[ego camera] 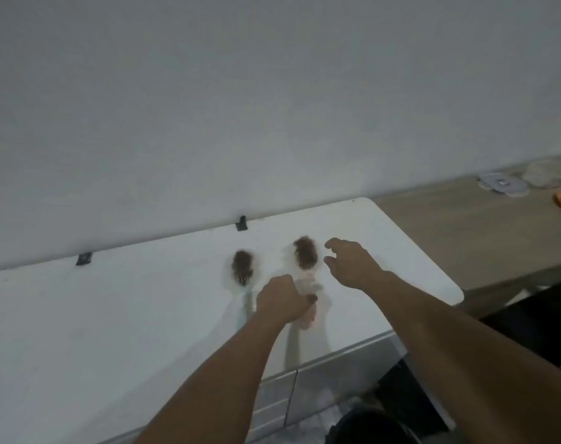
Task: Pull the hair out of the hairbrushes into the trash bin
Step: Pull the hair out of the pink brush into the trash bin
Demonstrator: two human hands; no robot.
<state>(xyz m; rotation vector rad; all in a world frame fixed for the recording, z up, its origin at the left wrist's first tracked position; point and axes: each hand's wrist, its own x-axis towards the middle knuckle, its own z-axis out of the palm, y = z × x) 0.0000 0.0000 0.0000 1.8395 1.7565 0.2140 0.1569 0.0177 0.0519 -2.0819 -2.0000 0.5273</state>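
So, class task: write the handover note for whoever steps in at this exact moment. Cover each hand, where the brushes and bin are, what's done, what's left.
Left hand: grips the handle of the right hairbrush on the white table.
Right hand: open, fingers loosely curled, hovering beside that brush's head, holding nothing.
Left hairbrush: lying untouched on the table.
Trash bin: dark, on the floor below the table's near edge.
Done: nothing; both brush heads are full of hair.
Left: pull hair from both brushes into the bin.

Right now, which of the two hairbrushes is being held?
The right hairbrush: the left hand grips its handle. The left hairbrush lies untouched on the white table. The right hand hovers open beside the held brush's head.
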